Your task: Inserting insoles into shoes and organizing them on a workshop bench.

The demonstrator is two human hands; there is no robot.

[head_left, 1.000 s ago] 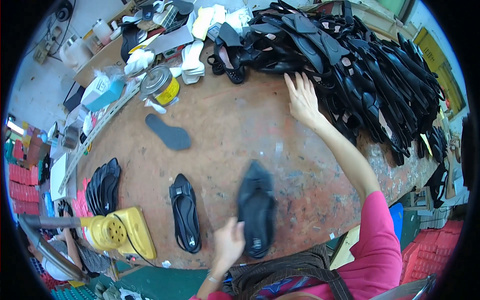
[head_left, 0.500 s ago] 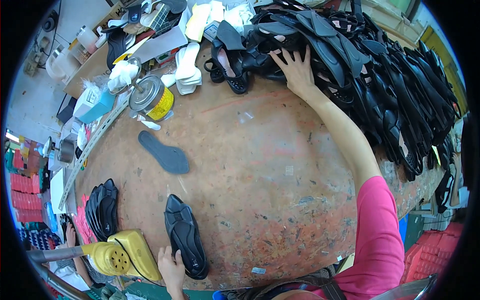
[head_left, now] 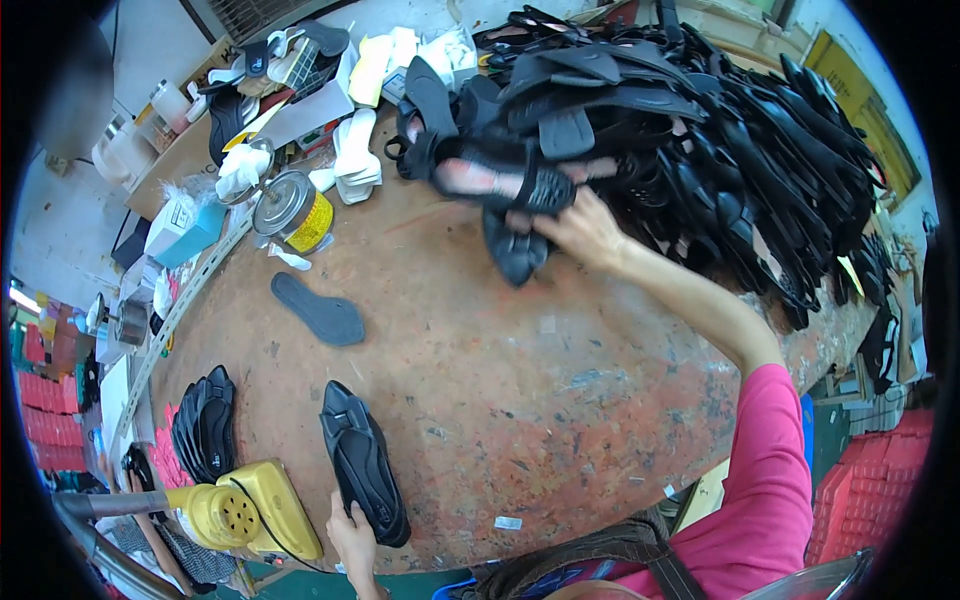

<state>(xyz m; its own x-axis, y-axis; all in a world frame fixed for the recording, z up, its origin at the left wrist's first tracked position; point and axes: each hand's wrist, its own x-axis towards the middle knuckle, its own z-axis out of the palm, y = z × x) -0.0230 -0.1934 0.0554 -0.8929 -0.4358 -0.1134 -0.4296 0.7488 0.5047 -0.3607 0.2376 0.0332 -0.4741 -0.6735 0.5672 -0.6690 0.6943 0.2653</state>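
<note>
The head-worn fisheye camera faces downward and forward from above the near edge of the broad, scuffed, reddish-brown worktable (head_left: 560, 390), at close range. Coverage extends to the pale wall (head_left: 60, 215) at left; straight edges bow toward the rim (black at the corners).

A brown tabletop (head_left: 600, 340), scuffed and marked with dark stains, is loaded along its far right side with a heap of black shoes (head_left: 720, 190). At the far left, a round lidded container (head_left: 292, 212) and white pads (head_left: 355, 160) are placed. Nearer, a dark grey insole (head_left: 318, 312) is laid flat, a bow-fronted black shoe (head_left: 362, 460) is set by the front edge, and a pale scrap (head_left: 508, 522) is left beside it
</note>
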